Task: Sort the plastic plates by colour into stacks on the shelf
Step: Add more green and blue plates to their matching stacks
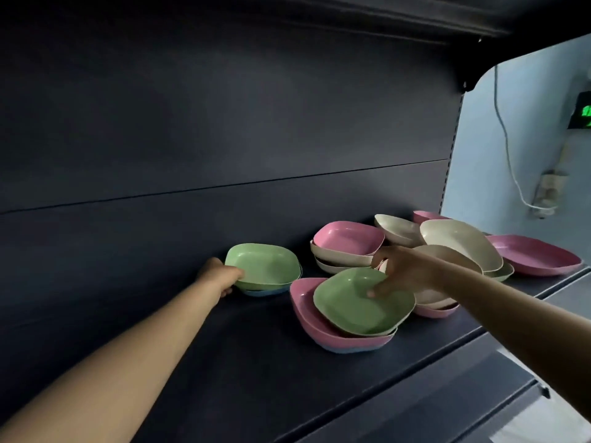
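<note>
The person is in the middle of sorting, and green is the colour being gathered now. The left hand (pixel 220 276) is closed on the edge of a green plate (pixel 263 265) that sits on top of a blue plate (pixel 262 291), far back on the shelf (pixel 256 362). The right hand (pixel 403 270) reaches over the mixed pile, and its grip is pinched on the near rim of a second green plate (pixel 363 302), thumb on top and fingers behind (I cannot see under the rim). That plate lies on a pink plate (pixel 302 302), with more blue under it.

I think the next move is to lift the second green plate clear and carry it left to the first, so 2 greens sit together. It should come up straight, or the pink one below may slide.

Cream plates (pixel 460 241) and more pink plates (pixel 537 254) still lie jumbled on the right, so a lot of sorting is left.
</note>
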`<state>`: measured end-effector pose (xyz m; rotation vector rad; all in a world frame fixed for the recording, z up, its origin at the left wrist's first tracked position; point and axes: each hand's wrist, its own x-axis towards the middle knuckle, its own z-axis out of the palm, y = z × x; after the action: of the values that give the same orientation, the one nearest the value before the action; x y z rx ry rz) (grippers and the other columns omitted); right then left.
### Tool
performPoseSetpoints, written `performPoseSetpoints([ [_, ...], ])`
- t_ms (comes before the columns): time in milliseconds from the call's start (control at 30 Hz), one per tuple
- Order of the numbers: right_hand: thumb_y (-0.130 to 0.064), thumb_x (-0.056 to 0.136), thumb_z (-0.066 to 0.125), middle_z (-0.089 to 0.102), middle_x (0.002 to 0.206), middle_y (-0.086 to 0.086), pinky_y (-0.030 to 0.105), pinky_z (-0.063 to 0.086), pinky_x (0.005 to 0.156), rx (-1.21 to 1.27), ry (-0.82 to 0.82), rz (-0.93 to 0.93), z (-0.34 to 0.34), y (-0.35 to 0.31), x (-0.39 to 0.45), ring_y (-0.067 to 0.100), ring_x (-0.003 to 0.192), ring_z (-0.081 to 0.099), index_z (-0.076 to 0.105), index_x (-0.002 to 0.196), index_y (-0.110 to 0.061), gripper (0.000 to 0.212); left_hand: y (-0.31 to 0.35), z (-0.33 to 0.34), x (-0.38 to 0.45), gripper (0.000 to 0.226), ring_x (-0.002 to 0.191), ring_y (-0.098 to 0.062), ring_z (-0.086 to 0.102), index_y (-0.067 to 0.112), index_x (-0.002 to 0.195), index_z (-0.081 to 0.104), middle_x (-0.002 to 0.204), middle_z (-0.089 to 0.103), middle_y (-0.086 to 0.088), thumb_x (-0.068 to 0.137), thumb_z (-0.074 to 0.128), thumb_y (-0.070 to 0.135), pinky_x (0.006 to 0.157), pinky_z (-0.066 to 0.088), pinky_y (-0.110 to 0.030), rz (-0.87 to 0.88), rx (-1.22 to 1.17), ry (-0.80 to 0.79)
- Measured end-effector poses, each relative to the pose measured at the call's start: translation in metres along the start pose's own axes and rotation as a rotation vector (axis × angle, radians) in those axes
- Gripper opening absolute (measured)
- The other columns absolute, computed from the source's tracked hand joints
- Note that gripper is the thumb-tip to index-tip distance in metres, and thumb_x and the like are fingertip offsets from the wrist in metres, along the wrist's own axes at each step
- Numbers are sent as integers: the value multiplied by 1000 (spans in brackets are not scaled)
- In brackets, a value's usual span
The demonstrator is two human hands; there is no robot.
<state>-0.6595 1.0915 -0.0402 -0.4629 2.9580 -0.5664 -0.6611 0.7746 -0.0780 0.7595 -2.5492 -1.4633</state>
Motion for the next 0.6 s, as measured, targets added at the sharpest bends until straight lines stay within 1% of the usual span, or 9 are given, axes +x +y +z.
performPoseSetpoints([
  [67, -27, 76, 77, 53, 77, -7, 10, 35, 49, 21, -52, -24, 0, 8, 12, 5, 64, 46, 64, 100, -11, 31, -2, 3, 4, 11, 56, -16, 50, 3, 88, 53, 70, 54, -9, 83, 62, 8, 44, 37, -23, -43, -3, 43],
  [167, -19, 77, 75, 48, 72, 0, 14, 28, 48, 145, -87, -26, -1, 20, 21, 11, 61, 40, 64, 86, -4, 20, -2, 3, 8, 13, 49, -14, 45, 4, 75, 51, 64, 50, -8, 84, 61, 1, 33, 33, -16, -75, -85, 79],
  [233, -20, 77, 76, 39, 67, 3, 18, 23, 48, 250, -104, -28, -3, 28, 25, 12, 58, 33, 58, 76, -8, 22, -2, 1, 9, 17, 47, -15, 41, 4, 73, 51, 61, 48, -8, 85, 61, 1, 29, 28, -10, -81, -152, 96],
  [300, -20, 79, 74, 35, 62, 1, 16, 23, 45, 290, -89, -24, -7, 33, 29, 10, 52, 29, 53, 70, -9, 26, -3, -2, 8, 18, 47, -14, 40, 4, 72, 51, 61, 48, -8, 87, 62, 4, 29, 27, -9, -82, -221, 123],
  [333, -18, 81, 72, 36, 62, 1, 14, 25, 43, 302, -73, -14, -9, 35, 31, 10, 52, 31, 54, 68, -6, 25, -4, -3, 6, 16, 48, -13, 40, 4, 75, 52, 63, 49, -7, 88, 62, 6, 29, 28, -8, -80, -259, 142],
  [400, -16, 84, 67, 42, 67, 5, 15, 30, 45, 355, -42, 13, -11, 36, 34, 13, 57, 37, 63, 78, 3, 20, -6, -6, 2, 13, 50, -12, 42, 5, 79, 54, 66, 51, -6, 89, 62, 7, 29, 30, -8, -74, -362, 178],
  [433, -15, 86, 64, 43, 69, 6, 16, 32, 45, 398, -28, 22, -11, 35, 35, 15, 58, 39, 63, 82, 4, 20, -7, -7, 0, 15, 50, -12, 41, 7, 77, 53, 66, 51, -6, 89, 62, 7, 29, 29, -8, -70, -418, 193],
  [500, -14, 90, 59, 46, 70, 8, 20, 33, 46, 518, -2, 39, -10, 29, 36, 18, 60, 42, 60, 80, 0, 17, -9, -12, -8, 19, 50, -12, 39, 9, 73, 51, 67, 50, -6, 89, 62, 5, 29, 27, -8, -58, -522, 210],
  [600, -14, 92, 58, 56, 87, 13, 28, 34, 57, 779, -1, 46, -9, 9, 34, 25, 78, 48, 63, 105, -1, 19, -14, -25, -25, 19, 51, -12, 35, 9, 76, 51, 71, 52, -6, 86, 64, 0, 28, 24, -8, -59, -651, 211],
])
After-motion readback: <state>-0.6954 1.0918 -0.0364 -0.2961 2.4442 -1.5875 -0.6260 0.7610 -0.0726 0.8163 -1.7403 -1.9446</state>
